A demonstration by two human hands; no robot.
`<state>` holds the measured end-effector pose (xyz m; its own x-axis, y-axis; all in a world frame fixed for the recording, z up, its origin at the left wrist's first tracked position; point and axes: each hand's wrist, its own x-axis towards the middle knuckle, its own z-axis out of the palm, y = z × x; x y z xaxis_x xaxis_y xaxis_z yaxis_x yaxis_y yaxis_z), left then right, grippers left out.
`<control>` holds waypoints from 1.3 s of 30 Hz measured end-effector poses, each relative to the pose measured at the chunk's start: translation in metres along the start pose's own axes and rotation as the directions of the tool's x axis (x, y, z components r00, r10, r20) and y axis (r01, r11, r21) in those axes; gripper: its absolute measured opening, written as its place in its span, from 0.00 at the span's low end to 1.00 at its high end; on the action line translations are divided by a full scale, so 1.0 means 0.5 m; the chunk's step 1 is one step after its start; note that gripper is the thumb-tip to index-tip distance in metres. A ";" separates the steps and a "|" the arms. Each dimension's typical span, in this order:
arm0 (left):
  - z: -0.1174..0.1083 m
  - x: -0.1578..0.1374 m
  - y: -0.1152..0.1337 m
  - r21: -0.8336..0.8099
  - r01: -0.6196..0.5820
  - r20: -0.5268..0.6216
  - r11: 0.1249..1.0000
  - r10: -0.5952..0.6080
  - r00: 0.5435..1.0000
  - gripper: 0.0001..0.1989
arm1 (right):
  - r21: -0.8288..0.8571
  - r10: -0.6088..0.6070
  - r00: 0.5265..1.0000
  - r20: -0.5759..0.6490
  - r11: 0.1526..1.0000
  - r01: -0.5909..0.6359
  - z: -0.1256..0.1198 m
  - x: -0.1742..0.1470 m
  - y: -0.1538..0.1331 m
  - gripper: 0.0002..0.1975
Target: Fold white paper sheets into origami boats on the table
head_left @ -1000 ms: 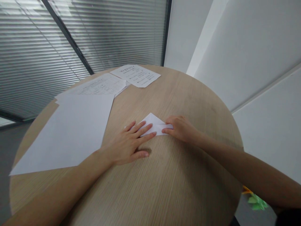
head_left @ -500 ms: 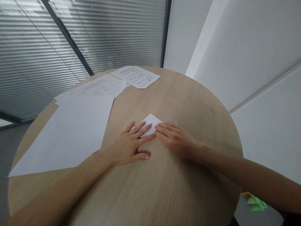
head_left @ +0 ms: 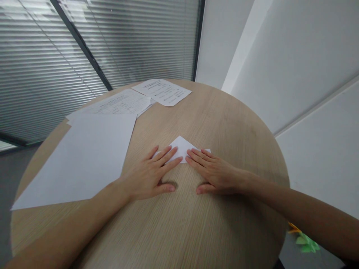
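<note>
A small folded white paper [head_left: 181, 146] lies flat on the round wooden table [head_left: 179, 224], its pointed peak facing away from me. My left hand [head_left: 155, 172] rests on its left part, fingers spread and thumb out to the side. On its right part lies my right hand [head_left: 214, 170], palm down with the fingers stretched out close together and the thumb apart. Small corners of the paper show past the fingers on both sides. The hands cover the rest of its outer parts.
A large blank white sheet [head_left: 92, 157] lies at the left of the table. Behind it are printed sheets [head_left: 120, 102] and another printed page [head_left: 162, 91] near the far edge. Window blinds [head_left: 151, 41] and a white wall [head_left: 303, 67] stand beyond. Green leaves [head_left: 307, 243] show below right.
My right hand has flattened out, its thumb now showing apart from the fingers. My left hand has shifted slightly left, so more of the paper's middle and its right corner shows.
</note>
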<state>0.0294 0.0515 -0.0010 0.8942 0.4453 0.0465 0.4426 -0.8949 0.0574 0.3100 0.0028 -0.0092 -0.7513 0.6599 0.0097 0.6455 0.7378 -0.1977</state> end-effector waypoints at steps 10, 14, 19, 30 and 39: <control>-0.015 -0.045 -0.003 -0.005 0.075 0.104 0.997 -0.074 0.992 0.39 | -0.043 0.063 0.998 0.026 0.997 -0.061 -0.012 -0.019 -0.007 0.48; -0.022 -0.064 0.000 -0.024 0.113 0.109 0.993 -0.109 0.988 0.38 | -0.053 0.088 0.994 0.056 0.995 -0.085 -0.014 -0.039 -0.003 0.49; -0.024 -0.089 0.004 -0.044 0.144 0.069 0.989 -0.140 0.988 0.40 | -0.064 0.104 0.994 0.030 0.993 -0.102 -0.008 -0.071 0.007 0.49; -0.034 -0.089 0.025 0.008 0.225 0.023 0.974 -0.225 0.974 0.38 | -0.168 0.190 0.978 -0.086 0.965 -0.202 -0.009 -0.020 -0.031 0.40; -0.046 -0.021 0.065 0.165 0.318 0.017 0.934 -0.325 0.945 0.34 | -0.034 -0.001 1.000 -0.020 0.999 0.000 0.011 0.055 -0.036 0.47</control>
<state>0.0327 0.0186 0.0234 0.7025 0.7116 0.0085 0.7089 -0.6987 -0.0961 0.2767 0.0069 -0.0107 -0.7491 0.6618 0.0292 0.6494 0.7424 -0.1646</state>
